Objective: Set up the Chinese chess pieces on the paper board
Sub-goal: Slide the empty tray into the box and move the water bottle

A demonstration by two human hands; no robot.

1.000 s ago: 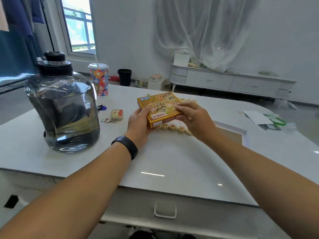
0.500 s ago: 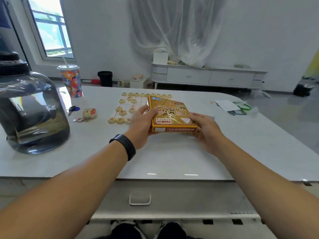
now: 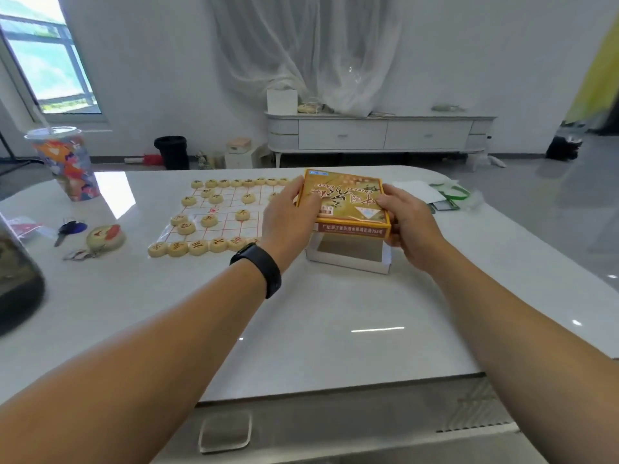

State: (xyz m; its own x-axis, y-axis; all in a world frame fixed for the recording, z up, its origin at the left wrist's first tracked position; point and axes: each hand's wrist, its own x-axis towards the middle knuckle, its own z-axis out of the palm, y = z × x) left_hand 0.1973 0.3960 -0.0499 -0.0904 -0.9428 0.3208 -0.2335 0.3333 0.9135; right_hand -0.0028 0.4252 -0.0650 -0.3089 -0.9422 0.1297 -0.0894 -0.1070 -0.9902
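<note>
Here the box lid (image 3: 345,202) hangs just above its white tray (image 3: 348,254), long axis left-right. The left hand (image 3: 289,219) and right hand (image 3: 407,216) grip its short ends beside the paper board (image 3: 221,212).

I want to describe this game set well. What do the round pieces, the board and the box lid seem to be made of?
Pieces: probably pale wood, matte, with inked characters. Board: thin white sheet, likely paper, with red lines. Box lid: printed golden cardboard, slightly glossy, held by the left hand and right hand.
</note>
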